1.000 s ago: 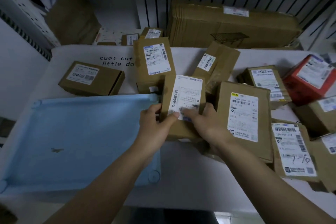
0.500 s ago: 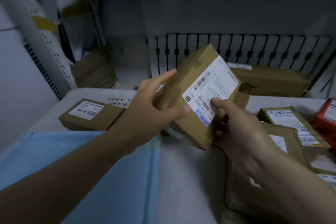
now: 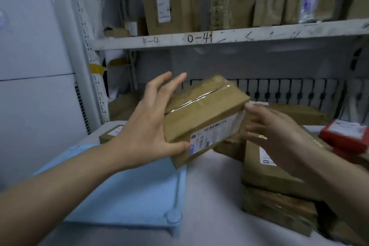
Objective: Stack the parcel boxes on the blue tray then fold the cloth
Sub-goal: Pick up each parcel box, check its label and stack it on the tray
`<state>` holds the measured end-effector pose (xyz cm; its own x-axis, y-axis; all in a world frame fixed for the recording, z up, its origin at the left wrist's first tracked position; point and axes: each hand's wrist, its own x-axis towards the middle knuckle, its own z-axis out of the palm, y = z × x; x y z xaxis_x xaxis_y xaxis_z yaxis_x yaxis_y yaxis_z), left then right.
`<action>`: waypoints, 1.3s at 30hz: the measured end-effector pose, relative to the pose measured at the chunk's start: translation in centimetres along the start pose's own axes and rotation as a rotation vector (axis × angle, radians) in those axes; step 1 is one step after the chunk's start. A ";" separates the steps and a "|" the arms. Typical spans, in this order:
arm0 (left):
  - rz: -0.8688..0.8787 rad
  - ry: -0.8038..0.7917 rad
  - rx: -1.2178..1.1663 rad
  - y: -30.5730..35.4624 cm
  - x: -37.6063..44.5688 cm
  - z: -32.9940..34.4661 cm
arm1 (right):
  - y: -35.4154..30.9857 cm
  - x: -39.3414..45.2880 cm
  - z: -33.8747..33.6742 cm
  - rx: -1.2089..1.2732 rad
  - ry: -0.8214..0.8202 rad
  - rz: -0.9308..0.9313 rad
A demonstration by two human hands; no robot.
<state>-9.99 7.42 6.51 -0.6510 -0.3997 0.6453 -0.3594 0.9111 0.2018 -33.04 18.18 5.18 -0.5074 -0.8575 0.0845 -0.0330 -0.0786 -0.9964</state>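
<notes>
Two hands hold one brown parcel box (image 3: 201, 118) up in the air, above the far right corner of the blue tray (image 3: 127, 191) and the white cloth (image 3: 207, 195) on the table. Box is tilted, taped seam facing up, white label on the side toward the camera. Left hand (image 3: 147, 126) is spread wide: thumb under the box's near lower edge, palm against its left end, fingers straight and reaching past the top left corner. Right hand (image 3: 277, 132) is at the box's right end, blurred; thumb tip touches the upper right corner, fingers look loosely extended by the label side, can't tell if they grip. Tray has no boxes on the part in view. A small brown box (image 3: 110, 134) sits behind the tray's far edge, partly hidden by the left forearm. Right of the held box, several more brown boxes (image 3: 265, 175) lie piled on the table under the right arm, w/ a red box (image 3: 347, 136) at the far right. Behind, a white shelf (image 3: 219, 38) marked "4-4" and "0-41" carries upright brown parcels (image 3: 169, 4). A black wire rack (image 3: 289, 90) runs along the back, below the shelf.
</notes>
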 end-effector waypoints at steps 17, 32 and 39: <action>0.520 -0.149 0.445 1.7 -4.6 -5.6 | -0.7 -5.7 4.8 -1.318 -0.193 -0.883; -0.455 -0.101 -0.807 -3.9 -7.2 1.0 | 3.8 -4.5 4.9 -0.392 -0.334 -0.491; -0.415 -0.115 -0.930 -3.4 -6.3 1.7 | 5.6 -3.8 4.2 -0.361 -0.380 -0.398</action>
<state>-5.86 6.67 0.51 -0.6714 -0.6638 0.3294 0.0577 0.3963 0.9163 -27.69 18.87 -0.67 -0.0598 -0.9231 0.3799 -0.4761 -0.3081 -0.8236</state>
